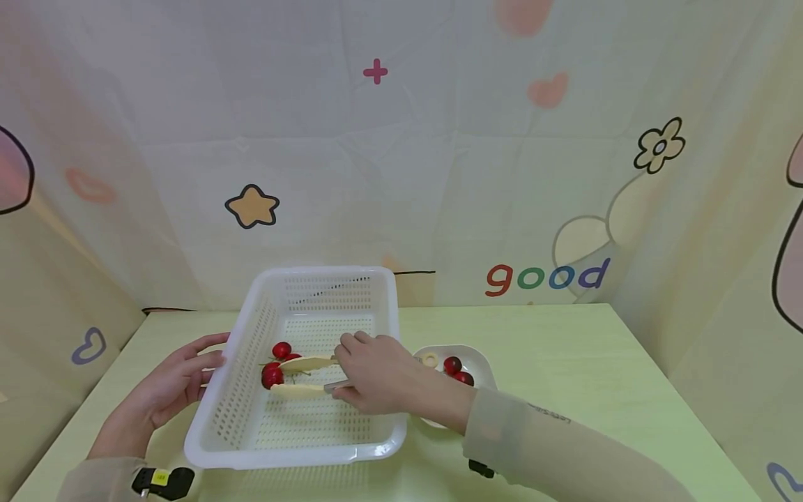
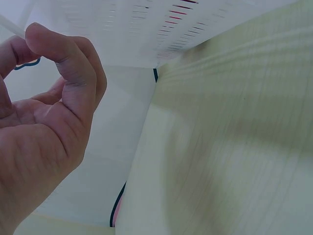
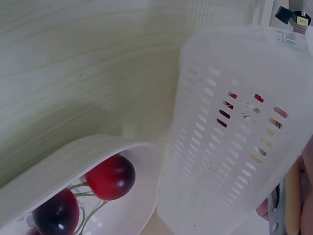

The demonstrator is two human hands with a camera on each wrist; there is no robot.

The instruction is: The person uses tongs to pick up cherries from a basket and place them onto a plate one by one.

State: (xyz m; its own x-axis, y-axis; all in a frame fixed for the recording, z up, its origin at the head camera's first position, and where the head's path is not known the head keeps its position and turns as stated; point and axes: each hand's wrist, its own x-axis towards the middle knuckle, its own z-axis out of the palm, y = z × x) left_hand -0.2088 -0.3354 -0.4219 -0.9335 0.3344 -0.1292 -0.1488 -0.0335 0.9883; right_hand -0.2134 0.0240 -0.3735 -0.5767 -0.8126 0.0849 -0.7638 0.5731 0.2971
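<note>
A white perforated plastic basket (image 1: 295, 459) stands on the table with several red cherries (image 1: 272, 376) inside, toward its left side. My right hand (image 1: 392, 376) reaches over the basket's right rim and grips tongs (image 1: 301, 392) with cream tips and metal arms. The tong tips lie spread about the cherries; whether they touch one is unclear. On the left, my left hand (image 1: 178, 380) holds the basket's rim, its fingers bent in the left wrist view. A white dish (image 3: 146, 196) to the right of the basket contains dark red cherries (image 3: 110, 177) with green stems.
The pale wood-grain table (image 1: 552, 376) extends right of the dish. Behind it hangs a printed curtain (image 1: 426, 195), and more cloth encloses both sides. A small cream ring (image 1: 429, 360) shows at the dish, partly hidden by my right forearm.
</note>
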